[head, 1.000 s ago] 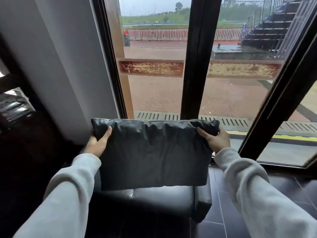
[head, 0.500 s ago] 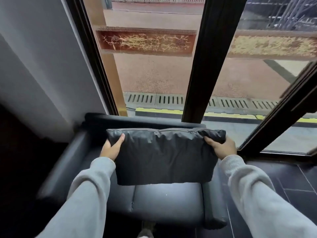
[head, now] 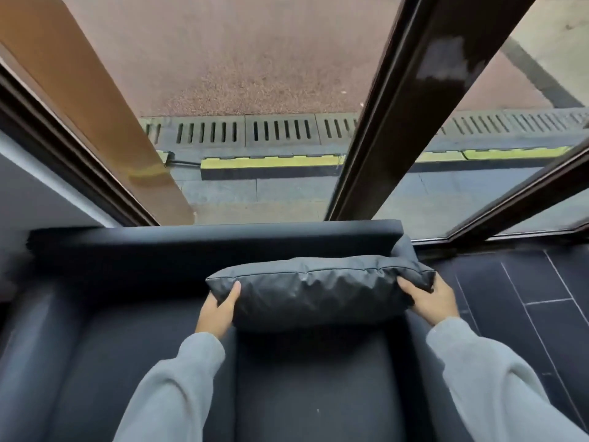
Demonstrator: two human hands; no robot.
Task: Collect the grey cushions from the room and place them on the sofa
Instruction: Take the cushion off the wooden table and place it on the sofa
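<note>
Big dark-framed window (head: 411, 100) behind, dark leathery sofa (head: 287, 378) right under it. Grey cushion (head: 315, 291) sits at the right end of the seat, up by the backrest, puffy and wrinkled with piped seams. Left hand (head: 220, 311) grips its left edge and right hand (head: 430, 301) its right corner, thumbs on top, other fingers hidden behind. Grey sleeves (head: 497, 387) run out of frame.
</note>
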